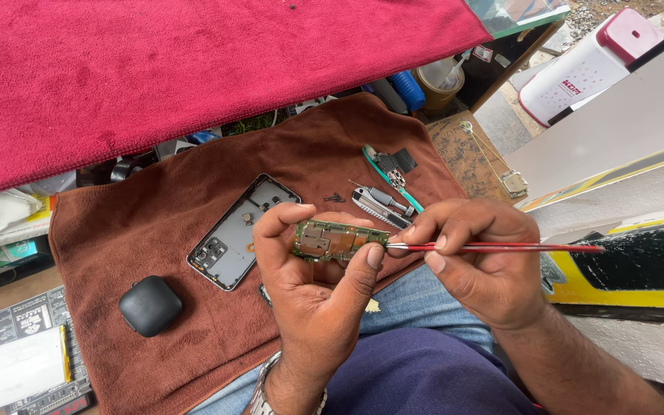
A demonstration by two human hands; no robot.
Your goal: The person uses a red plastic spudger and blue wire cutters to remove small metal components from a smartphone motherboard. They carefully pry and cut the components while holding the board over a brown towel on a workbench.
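Note:
My left hand [313,288] pinches a small green phone circuit board [330,240] between thumb and fingers, held flat above my lap. In my right hand [474,261] is a thin red-handled tool [516,247], and its tip touches the board's right end. Just left of the hands an opened phone back shell [238,230] lies on a brown towel [140,223]. Behind the hands, metal tweezers and a green-handled tool [386,196] rest on the towel near some tiny dark screws [334,197].
A black rounded case [150,305] sits on the towel at left. A battery on a grey mat [17,369] is at bottom left. A red cloth [194,69] covers the top. A white and pink flask [585,65] and tape rolls [438,81] stand at upper right.

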